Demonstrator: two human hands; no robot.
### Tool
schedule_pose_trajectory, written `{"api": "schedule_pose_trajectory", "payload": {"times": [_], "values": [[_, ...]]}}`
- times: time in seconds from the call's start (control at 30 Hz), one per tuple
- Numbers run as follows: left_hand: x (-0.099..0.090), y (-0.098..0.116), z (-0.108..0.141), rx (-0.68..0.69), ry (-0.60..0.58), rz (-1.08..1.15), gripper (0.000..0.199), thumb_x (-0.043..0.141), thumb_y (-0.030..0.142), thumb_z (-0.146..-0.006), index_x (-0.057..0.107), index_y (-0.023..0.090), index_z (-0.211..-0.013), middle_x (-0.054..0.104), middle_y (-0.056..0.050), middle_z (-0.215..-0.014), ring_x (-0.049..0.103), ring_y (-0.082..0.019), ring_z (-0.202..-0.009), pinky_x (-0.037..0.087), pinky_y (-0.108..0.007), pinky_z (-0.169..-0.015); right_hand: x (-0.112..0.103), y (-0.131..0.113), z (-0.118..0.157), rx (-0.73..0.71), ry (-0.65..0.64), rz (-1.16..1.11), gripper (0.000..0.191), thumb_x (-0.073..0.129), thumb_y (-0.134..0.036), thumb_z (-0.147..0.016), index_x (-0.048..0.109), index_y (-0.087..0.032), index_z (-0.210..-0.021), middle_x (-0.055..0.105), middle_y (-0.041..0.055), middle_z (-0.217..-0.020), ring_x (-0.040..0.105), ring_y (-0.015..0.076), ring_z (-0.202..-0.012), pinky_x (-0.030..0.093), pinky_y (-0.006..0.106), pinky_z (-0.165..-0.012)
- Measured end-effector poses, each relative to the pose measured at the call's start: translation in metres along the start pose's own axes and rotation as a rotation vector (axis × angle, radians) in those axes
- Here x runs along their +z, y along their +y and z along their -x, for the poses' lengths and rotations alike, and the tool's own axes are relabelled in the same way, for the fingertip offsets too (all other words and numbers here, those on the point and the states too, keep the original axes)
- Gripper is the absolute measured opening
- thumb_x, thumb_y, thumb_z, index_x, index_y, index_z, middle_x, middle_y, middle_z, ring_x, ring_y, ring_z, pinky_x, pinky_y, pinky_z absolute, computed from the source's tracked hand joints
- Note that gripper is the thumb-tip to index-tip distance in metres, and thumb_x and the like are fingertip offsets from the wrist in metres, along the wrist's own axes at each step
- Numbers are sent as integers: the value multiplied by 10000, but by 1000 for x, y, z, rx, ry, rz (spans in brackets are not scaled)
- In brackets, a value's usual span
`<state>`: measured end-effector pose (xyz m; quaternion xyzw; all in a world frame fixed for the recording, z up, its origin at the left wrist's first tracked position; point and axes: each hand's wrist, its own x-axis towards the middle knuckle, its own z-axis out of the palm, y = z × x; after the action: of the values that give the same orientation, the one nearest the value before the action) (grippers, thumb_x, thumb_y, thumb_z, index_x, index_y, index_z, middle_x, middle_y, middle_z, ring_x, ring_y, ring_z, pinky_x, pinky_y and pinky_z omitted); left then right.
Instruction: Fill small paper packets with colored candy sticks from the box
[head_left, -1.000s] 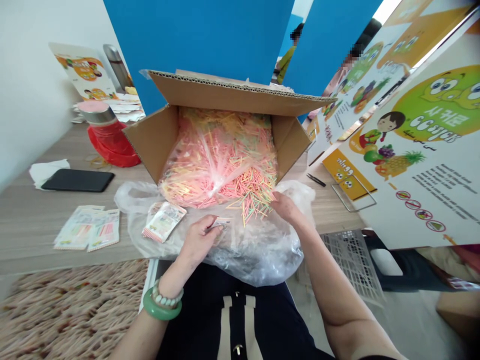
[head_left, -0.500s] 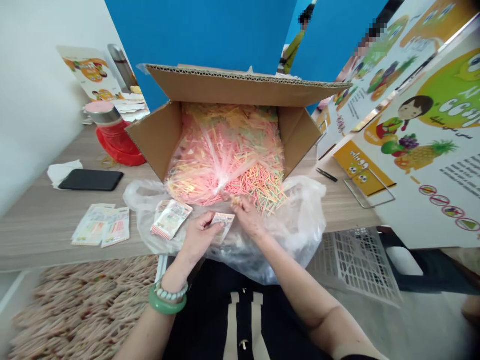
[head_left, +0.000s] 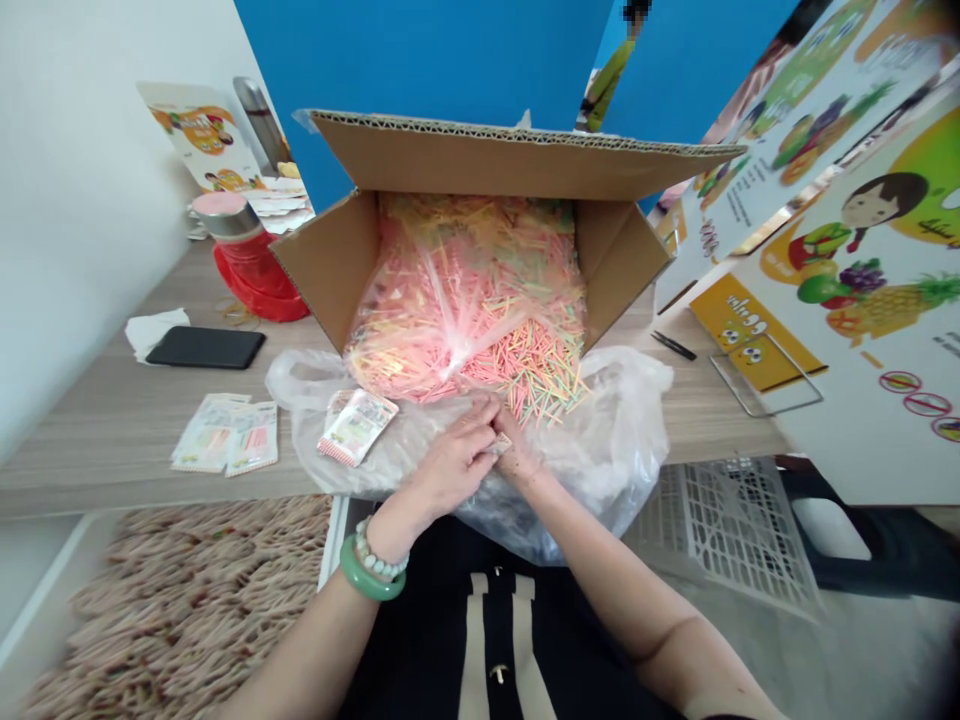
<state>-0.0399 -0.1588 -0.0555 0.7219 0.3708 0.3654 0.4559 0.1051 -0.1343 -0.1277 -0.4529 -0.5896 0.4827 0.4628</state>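
My left hand reaches forward with curled fingers over my right hand, the two touching in front of me, both forearms angling inward, bracelets circling my left wrist.

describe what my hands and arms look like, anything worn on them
Both hands are ungloved. By the left hand, the wrist wears a smooth, round green bangle and a pale, round-beaded bracelet. The right hand shows no wristwear; a black fabric sleeve edge just shows higher up that arm.
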Motion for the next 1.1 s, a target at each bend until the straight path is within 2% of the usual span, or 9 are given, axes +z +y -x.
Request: {"api": "schedule_pose_trajectory", "payload": {"times": [0.1,0.17,0.23,0.37,0.47,0.63,0.8,0.9,1.1], "values": [[-8,-5,6,-135,191,122,39,656,229,-792,665,202,-818,732,-99,-1202,647,-285,-1193,501,-431,-1049,-1,-2,-2,-58,52,56,196,611,-299,-817,635,-278,-1010,686,13,-1056,620,237,-1037,481,387,-964],[-15,-11,10,-267,366,281,153,677,303,-806,654,191,-909,746,-64,-1021,698,-233,-946,564,-364,-854,-3,-6,-4,-56,72,85,168,587,-304,-828,654,-266,-978,705,14,-1029,636,235,-1034,478,395,-979],[-19,-17,14,-354,441,450,278,718,349,-791,637,188,-1002,735,-24,-922,682,-188,-793,561,-317,-748,-4,-8,-6,-40,91,93,167,579,-315,-834,662,-264,-968,713,17,-1043,639,237,-1058,467,402,-1004],[-17,-26,19,-423,373,581,411,776,344,-739,640,187,-1094,754,-25,-959,686,-183,-792,557,-314,-766,-4,-9,-4,-44,33,195,207,569,-313,-843,663,-260,-1019,713,30,-1033,648,242,-1031,477,408,-975],[-12,-29,20,-472,354,566,345,779,385,-715,696,159,-962,755,-39,-893,678,-192,-784,542,-317,-773,-5,-12,-1,-51,-28,263,201,540,-311,-868,663,-256,-1017,716,39,-1005,657,245,-994,485,412,-948],[-10,-24,16,-545,433,602,209,759,300,-634,700,160,-778,707,-6,-726,626,-165,-678,507,-290,-697,-11,-23,2,14,94,167,240,567,-342,-886,651,-293,-1106,725,4,-989,670,230,-956,501,394,-921],[-4,-16,8,-517,504,704,199,708,242,-632,694,163,-814,712,-6,-758,631,-158,-680,495,-266,-658,-15,-22,0,38,20,290,131,574,-310,-835,688,-274,-890,718,4,-912,654,228,-908,491,384,-881],[0,-19,7,-501,449,705,269,735,292,-661,700,169,-898,716,-12,-797,650,-175,-728,516,-282,-687,-19,-23,-3,110,100,123,158,586,-345,-834,669,-271,-945,709,1,-873,653,213,-856,505,366,-836],[6,-23,2,-513,325,659,336,763,427,-701,718,176,-920,714,-23,-785,634,-185,-681,518,-307,-646,-35,-39,-11,143,244,-356,134,648,-358,-772,569,-255,-809,648,-17,-724,661,195,-748,541,358,-780]]}}
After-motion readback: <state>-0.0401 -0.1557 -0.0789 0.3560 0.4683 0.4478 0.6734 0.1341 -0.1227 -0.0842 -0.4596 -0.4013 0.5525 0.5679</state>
